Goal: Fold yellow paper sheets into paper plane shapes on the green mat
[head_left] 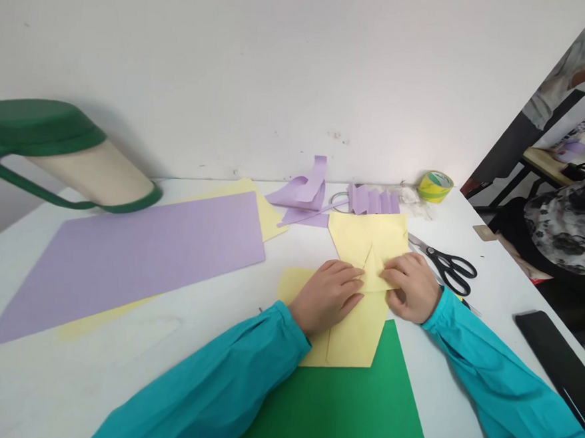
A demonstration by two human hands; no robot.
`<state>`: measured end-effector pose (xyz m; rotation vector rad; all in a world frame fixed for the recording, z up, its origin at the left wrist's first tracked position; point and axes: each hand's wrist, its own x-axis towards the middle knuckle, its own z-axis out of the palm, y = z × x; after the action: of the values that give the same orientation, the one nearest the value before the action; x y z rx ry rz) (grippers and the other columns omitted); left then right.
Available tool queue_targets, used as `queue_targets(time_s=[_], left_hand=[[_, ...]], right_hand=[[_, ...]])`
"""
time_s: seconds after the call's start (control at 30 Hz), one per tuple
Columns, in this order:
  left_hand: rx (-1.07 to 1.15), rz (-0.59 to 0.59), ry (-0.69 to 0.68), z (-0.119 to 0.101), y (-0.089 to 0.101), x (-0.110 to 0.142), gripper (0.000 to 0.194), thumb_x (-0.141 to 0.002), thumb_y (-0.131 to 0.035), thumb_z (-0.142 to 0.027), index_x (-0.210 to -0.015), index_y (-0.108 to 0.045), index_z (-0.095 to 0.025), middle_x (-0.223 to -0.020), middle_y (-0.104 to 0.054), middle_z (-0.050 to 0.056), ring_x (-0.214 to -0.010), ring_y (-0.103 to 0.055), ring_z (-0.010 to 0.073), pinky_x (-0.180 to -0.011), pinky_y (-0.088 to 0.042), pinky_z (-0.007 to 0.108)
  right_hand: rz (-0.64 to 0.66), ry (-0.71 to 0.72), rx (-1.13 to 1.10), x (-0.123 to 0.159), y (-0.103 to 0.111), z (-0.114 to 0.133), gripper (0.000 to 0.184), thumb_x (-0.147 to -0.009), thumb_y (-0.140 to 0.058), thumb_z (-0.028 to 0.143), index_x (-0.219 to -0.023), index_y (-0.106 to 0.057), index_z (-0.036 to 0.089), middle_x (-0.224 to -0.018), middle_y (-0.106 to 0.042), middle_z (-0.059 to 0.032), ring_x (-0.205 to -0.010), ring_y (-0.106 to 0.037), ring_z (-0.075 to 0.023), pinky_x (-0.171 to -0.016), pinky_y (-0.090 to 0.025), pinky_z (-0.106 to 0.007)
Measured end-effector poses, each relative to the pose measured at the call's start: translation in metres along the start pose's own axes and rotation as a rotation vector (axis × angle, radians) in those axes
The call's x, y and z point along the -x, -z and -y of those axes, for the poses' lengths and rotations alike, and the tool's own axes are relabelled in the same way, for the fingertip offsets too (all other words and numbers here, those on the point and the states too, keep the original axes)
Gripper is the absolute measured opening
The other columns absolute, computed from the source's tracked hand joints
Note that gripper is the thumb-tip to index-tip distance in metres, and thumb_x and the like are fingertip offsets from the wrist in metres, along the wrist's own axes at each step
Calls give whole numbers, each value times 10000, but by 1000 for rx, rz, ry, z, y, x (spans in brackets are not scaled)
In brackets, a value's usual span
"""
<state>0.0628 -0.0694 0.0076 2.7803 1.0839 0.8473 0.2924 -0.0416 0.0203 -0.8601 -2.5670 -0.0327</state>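
A piece of yellow paper (356,343) lies in front of me with a narrow folded point at its middle. My left hand (328,295) presses on it from the left, fingers bent together at the fold. On the opposite side, my right hand (410,287) pinches the folded paper between thumb and fingers. Part of the paper is covered by my hands. Beneath its near end is a green sheet (349,416). Black-handled scissors (450,265) rest just beyond my right hand.
Left of my hands lies a large purple sheet (139,262) over yellow paper. A green-lidded jug (90,168) stands behind it. Along the wall are curled purple strips (304,192), a pleated purple strip (374,201) and a tape roll (435,186). A black object (555,364) lies right.
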Motion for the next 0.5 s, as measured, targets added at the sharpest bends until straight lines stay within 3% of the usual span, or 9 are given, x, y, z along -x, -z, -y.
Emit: queue_targets(time_s=[0.5], left_hand=[[-20, -136, -34, 4, -4, 0, 152, -923, -480, -159, -954, -629, -160, -1071, -679, 103, -915, -614, 219, -815, -503, 389]], right_hand=[[-198, 112, 58, 3, -5, -4, 238, -784, -496, 102, -955, -635, 194, -892, -674, -73, -826, -593, -196, -751, -424, -367]])
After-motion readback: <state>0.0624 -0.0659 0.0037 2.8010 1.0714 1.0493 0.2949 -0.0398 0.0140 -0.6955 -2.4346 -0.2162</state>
